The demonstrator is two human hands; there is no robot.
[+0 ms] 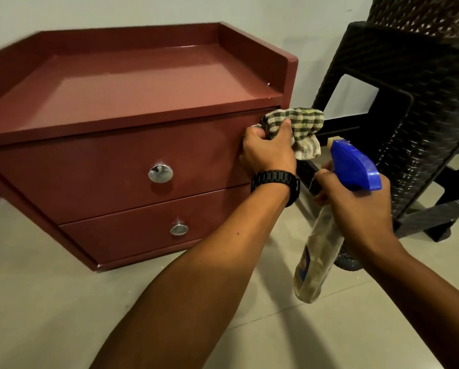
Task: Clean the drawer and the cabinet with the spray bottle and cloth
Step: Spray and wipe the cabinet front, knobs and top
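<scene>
A low dark-red cabinet (132, 83) stands on the floor against the wall. It has a rimmed top and two shut drawers with round metal knobs: an upper drawer (103, 166) and a lower drawer (132, 235). My left hand (265, 153), with a black watch on the wrist, presses a bunched green-checked cloth (300, 126) against the upper drawer's top right corner. To its right, away from the cabinet, my right hand (356, 203) grips the neck of a clear spray bottle (316, 262) with a blue trigger head, its body hanging down.
A dark woven plastic chair (409, 102) stands directly to the right of the cabinet, close to both hands. Pale floor tiles (50, 302) spread in front of the cabinet. A plain wall (116, 12) is behind it.
</scene>
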